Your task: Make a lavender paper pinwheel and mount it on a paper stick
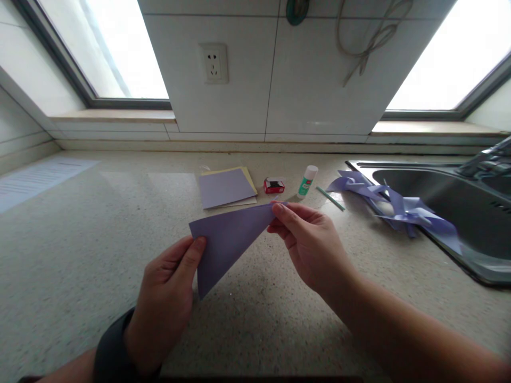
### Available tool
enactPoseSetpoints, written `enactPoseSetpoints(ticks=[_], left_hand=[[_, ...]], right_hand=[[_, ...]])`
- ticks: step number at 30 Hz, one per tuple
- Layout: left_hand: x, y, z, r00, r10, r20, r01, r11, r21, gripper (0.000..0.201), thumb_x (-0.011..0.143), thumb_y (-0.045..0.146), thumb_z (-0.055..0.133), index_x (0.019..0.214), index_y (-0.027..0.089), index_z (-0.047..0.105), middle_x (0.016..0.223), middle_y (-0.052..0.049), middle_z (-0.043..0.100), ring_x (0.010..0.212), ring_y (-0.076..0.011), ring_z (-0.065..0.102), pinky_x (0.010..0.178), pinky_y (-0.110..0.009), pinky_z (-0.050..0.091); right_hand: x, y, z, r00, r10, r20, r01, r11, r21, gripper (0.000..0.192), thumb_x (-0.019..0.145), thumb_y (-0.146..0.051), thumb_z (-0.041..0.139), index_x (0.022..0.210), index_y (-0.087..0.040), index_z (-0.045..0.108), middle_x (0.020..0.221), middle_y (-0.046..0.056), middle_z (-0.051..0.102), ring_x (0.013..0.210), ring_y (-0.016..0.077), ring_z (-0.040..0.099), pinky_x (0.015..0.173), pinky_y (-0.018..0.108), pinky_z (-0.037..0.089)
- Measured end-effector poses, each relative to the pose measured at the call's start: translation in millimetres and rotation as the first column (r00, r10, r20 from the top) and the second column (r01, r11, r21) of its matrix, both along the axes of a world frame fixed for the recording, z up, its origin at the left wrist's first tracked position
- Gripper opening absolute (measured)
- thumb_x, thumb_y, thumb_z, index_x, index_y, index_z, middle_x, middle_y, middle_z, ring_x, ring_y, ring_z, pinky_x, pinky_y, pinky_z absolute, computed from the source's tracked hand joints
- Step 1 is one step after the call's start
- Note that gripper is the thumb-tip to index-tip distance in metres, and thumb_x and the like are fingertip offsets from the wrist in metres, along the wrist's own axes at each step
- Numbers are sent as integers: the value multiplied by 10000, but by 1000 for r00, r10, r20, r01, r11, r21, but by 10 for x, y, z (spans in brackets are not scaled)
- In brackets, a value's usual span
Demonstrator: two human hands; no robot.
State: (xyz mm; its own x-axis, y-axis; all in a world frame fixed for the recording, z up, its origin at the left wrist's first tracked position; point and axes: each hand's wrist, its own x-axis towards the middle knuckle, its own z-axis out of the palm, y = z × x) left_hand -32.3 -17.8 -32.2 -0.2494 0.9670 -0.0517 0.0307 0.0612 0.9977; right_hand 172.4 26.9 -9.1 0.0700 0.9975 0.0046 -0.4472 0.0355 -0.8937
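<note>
Purple paper triangle (229, 239) held at both ends

Left of and nearer than the glue stick (306, 183), it is pinched at one edge by the left hand (167, 287), at its tip by the right hand (313, 242). A red box (273, 186) sits left of the glue stick, purple pinwheels (407, 215) to its right.

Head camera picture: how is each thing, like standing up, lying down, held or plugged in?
Purple paper, triangular, held up
Left hand, pinching the paper's edge
Right hand, pinching its tip
Paper stack, lying flat
Glue stick, upright, cap on
Red box, open or shut unclear
Green stick, lying down
Pinwheels, lying partly on the sink
Wall socket, nothing plugged in
Cord, looped, hanging
</note>
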Motion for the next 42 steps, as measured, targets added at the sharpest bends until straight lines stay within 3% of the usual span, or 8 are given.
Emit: enactPoseSetpoints(ticks=[6,10,17,27,31,36,39,42], left_hand=[[8,2,13,1000,4,26,-5,1000,10,280,813,480,775,726,225,703,493,41,571,581,-166,597,445,-207,422],[7,16,-15,998,0,65,-1,1000,19,278,813,467,776,708,226,686,413,56,471,593,-184,625,493,-214,483],[2,12,-3,999,-12,49,11,1000,23,280,788,448,801,687,224,669,425,50,473,681,-216,680,533,-224,521],[35,10,61,999,-18,43,18,1000,-16,329,745,509,813,685,211,689,415,65,459,432,-128,496,382,-190,384],[73,15,114,994,-12,112,16,999,-36,372,682,537,849,678,204,682,430,87,459,366,-77,370,390,-188,405],[107,23,140,983,-4,182,17,997,-73,406,624,544,883,672,201,672,451,76,513,369,-80,401,364,-186,379],[93,19,107,983,16,181,-1,996,-87,396,647,545,876,697,207,675,438,80,489,360,-85,389,321,-182,292],[65,5,81,988,10,154,-1,998,-56,365,681,528,864,721,211,687,455,81,482,384,-88,396,354,-182,342]], right_hand=[[4,21,-21,999,-32,13,31,999,41,146,743,-336,882,736,-209,810,712,21,738,646,119,626,658,272,534],[6,42,-41,1000,-31,-5,31,997,73,148,747,-346,882,736,-215,811,700,8,730,648,106,624,657,248,519],[24,45,-34,998,-54,-21,56,992,112,145,746,-333,884,703,-226,797,659,-11,700,640,98,597,647,234,481],[18,65,-29,997,-75,-31,78,992,103,176,714,-325,902,662,-217,774,628,-22,678,614,92,576,624,232,462],[8,54,-11,999,-25,-48,29,997,73,191,692,-353,915,798,-226,821,731,-6,731,646,99,603,630,241,489],[5,22,-35,996,86,5,-86,993,86,180,755,-392,874,835,-236,833,801,10,755,675,104,609,661,254,495],[13,24,-55,996,83,43,-87,990,106,162,807,-393,837,785,-233,827,744,11,736,661,108,594,666,264,482],[19,31,-57,996,68,56,-74,991,112,175,812,-397,833,770,-227,823,710,11,720,655,113,587,668,273,470]])
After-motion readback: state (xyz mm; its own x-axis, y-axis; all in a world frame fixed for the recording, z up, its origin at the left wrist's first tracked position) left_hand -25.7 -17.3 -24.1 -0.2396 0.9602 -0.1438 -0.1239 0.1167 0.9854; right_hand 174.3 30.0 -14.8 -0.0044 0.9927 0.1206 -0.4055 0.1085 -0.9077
